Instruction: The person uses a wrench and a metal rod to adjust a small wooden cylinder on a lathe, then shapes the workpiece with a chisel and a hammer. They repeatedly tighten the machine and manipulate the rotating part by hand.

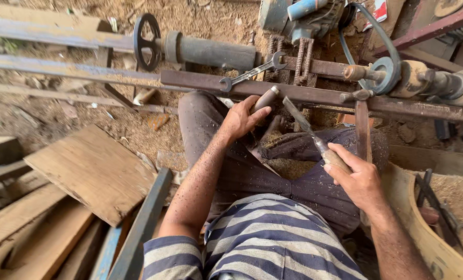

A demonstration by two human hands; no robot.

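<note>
A wooden-handled tool (265, 98) is gripped in the left hand (242, 118), the fingers closed around the handle just below the rusty steel rail (314, 96) of the lathe bed. A long chisel (314, 139) is held in the right hand (357, 179), the fingers clamped on its wooden handle and its blade angled up toward the same rail. A double-ended spanner (252, 71) is laid across the rail, just above the left hand. At the right end of the rail, a wooden workpiece (439, 83) is mounted beside a belt pulley (384, 72). Further along the rail to the left, a black handwheel (147, 41) is seen. Well below the rail, on the left, a flat wooden board (94, 171) is lying among sawdust.
</note>
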